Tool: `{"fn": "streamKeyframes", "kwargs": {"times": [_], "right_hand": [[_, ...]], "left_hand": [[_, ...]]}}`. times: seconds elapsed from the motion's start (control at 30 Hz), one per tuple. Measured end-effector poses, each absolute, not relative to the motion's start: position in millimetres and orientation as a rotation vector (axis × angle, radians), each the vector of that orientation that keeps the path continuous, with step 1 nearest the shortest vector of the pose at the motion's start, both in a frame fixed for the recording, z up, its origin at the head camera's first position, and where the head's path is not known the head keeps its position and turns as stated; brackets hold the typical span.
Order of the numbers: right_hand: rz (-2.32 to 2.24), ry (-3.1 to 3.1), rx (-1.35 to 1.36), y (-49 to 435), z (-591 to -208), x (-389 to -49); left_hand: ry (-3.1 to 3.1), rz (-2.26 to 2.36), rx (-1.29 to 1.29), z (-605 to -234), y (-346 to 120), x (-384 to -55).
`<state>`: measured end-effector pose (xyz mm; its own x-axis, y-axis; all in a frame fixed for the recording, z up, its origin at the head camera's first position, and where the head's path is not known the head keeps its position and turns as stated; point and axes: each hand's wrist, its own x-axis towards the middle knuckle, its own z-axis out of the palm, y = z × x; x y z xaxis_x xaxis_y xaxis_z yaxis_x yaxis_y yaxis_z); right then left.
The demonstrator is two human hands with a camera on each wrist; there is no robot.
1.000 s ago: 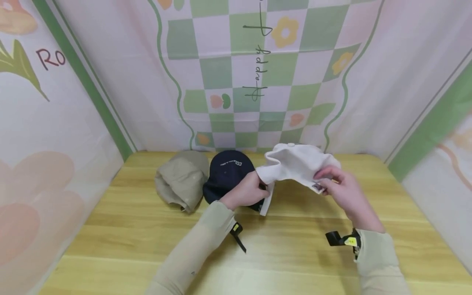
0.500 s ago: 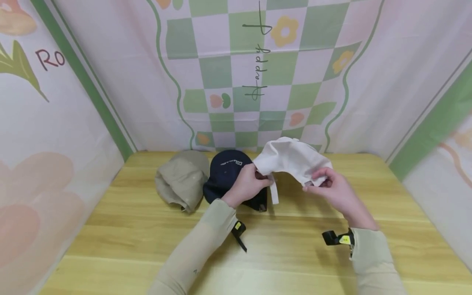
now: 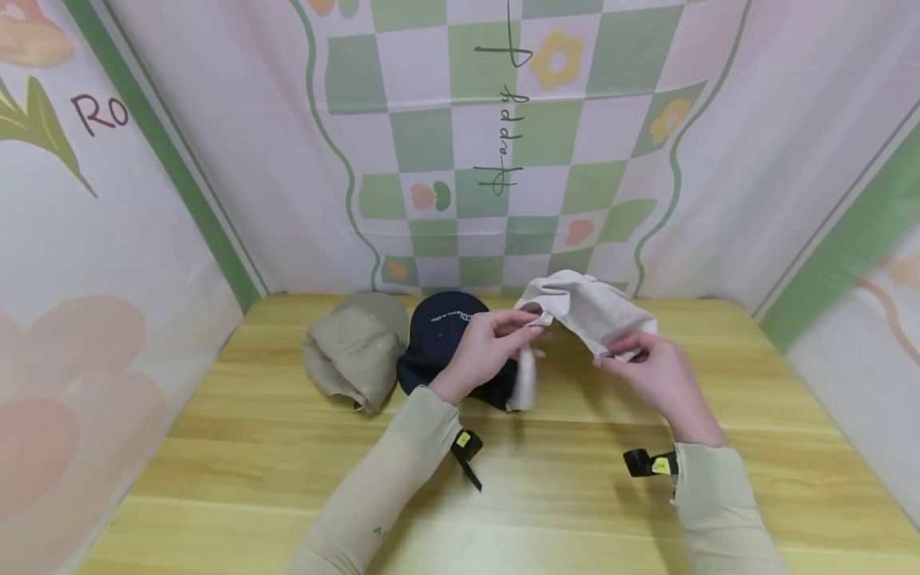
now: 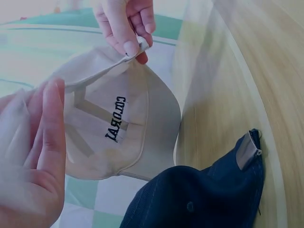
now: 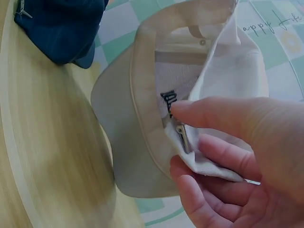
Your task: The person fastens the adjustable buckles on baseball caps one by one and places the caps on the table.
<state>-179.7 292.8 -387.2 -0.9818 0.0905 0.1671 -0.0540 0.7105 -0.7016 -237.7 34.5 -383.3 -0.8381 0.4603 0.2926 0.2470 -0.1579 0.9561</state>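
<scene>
A cream-white baseball cap [image 3: 596,307] is held up over the table's back right, its opening towards me. My left hand [image 3: 485,351] pinches the cap's back edge on the left. From beneath those fingers hangs the loose white strap [image 3: 526,379], blurred. At the other back edge, my right hand [image 3: 657,371] pinches the fabric between thumb and fingers, beside a small metal buckle [image 5: 182,135]. Dark lettering [image 4: 116,118] shows through the cap's opening in the left wrist view. Behind my left hand lies a navy cap [image 3: 438,343], partly covered by it.
A khaki cap [image 3: 359,351] lies left of the navy one, right beside it. All this is on a wooden table [image 3: 287,495] against a checkered cloth backdrop [image 3: 481,160]. Cloth walls flank both sides. Black straps [image 3: 467,455] hang at my wrists.
My left hand has risen slightly and turned, its fingers now pointing right along the cap's edge. The strap has swung, and the right hand has shifted a little left.
</scene>
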Motion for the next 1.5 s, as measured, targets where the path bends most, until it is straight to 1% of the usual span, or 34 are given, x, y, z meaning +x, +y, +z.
{"fn": "streamKeyframes", "kwargs": {"times": [0.2, 0.4, 0.5, 0.67, 0.8, 1.1, 1.33, 1.5], "right_hand": [[1.108, -2.687, -0.073, 295, -389, -182], [1.077, -2.680, -0.078, 295, -390, -181], [1.074, -2.684, -0.111, 295, -390, -179], [1.026, -2.614, -0.103, 293, -388, -177], [0.993, -2.577, -0.069, 290, -386, -177], [1.156, -2.520, -0.031, 283, -385, -179], [1.435, -2.411, 0.013, 277, -385, -181], [1.565, -2.362, 0.051, 274, -385, -182]], "left_hand": [[1.889, 2.021, 0.898, -381, 35, -236], [1.891, 1.909, 1.058, -375, 34, -234], [1.876, 1.894, 1.134, -373, 34, -232], [1.858, 1.918, 1.174, -374, 34, -230], [1.905, 1.939, 1.151, -376, 34, -229], [1.904, 1.934, 1.121, -380, 34, -229], [1.821, 1.989, 1.051, -381, 37, -230], [1.883, 2.060, 0.997, -379, 40, -230]]}}
